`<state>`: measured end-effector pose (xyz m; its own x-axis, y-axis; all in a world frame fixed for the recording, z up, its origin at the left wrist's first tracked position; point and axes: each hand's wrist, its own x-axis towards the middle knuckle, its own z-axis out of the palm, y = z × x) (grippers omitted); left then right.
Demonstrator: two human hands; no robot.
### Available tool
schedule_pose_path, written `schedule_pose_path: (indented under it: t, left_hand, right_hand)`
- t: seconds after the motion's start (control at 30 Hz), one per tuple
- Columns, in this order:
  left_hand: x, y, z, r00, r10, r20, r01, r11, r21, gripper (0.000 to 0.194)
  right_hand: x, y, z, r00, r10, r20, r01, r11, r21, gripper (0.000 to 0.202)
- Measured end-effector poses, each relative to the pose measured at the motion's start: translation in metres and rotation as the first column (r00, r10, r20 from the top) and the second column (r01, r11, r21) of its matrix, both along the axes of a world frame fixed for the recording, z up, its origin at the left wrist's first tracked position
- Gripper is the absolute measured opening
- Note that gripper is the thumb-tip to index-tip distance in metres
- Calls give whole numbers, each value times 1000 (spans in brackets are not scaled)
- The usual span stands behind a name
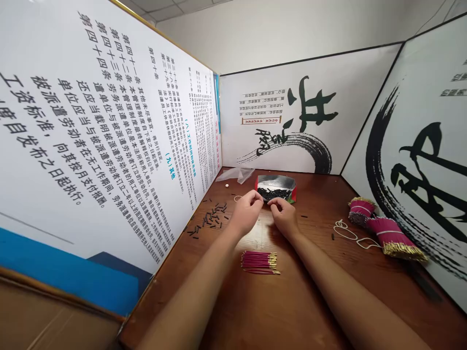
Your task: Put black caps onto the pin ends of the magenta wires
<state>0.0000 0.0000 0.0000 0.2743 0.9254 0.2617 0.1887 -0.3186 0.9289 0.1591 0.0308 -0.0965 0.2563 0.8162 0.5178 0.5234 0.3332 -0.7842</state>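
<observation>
My left hand has thumb and fingertips pinched together just in front of an open foil pouch that holds many short black pieces. Facing it across a small gap, my right hand is also pinched. Whatever lies between the fingertips of either hand is too small to make out. Nearer to me, between my forearms, a row of thin dark-pink sticks with gold ends lies flat on the brown table.
Loose black pieces are scattered at the left. A clear plastic bag lies at the back. On the right are two tied bundles of pink sticks and a cream cord. Printed panels wall in the table.
</observation>
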Motion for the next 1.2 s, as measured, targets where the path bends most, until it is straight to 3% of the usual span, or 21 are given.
schedule_pose_path:
  t: [0.1,0.2,0.33,0.47,0.67,0.8,0.87,0.93,1.0,1.1,1.2]
  left_hand:
    - [13,43,-31,992,121,-23,-120,992,32,11]
    - [17,68,-56,985,169,-33,-167,984,59,9]
    - [18,80,-81,991,112,-79,-98,981,165,8]
    - [13,81,-98,986,50,-162,-30,992,124,8]
    - [12,80,-104,972,-46,-230,67,994,86,9]
    - [12,84,-107,979,-43,-199,59,995,74,9]
    - [12,86,-108,983,-49,-177,58,997,46,9]
    - [13,86,-109,983,-55,-175,59,998,16,9]
    - [14,86,-108,979,-57,-194,60,998,13,10]
    - [15,85,-106,973,-55,-226,65,997,34,10]
    - [15,85,-106,972,-58,-226,69,997,40,11]
  right_hand:
    - [4,3,0,998,-56,40,54,998,32,20]
    - [6,7,-1,993,-88,73,84,995,45,20]
    - [6,9,-2,994,-93,60,90,994,55,19]
    - [7,8,-2,993,-103,61,100,994,46,18]
    - [2,4,-2,997,-71,35,70,997,33,17]
    - [-13,-27,12,980,138,141,-127,988,-82,18]
    - [-18,-55,24,874,362,324,-323,931,-169,18]
    - [-20,-86,35,720,501,480,-403,865,-299,39]
    - [-19,-111,41,636,509,580,-324,858,-397,59]
    - [-21,-126,44,591,531,608,-212,829,-518,37]
    - [-29,-119,43,568,531,629,-136,814,-565,15]
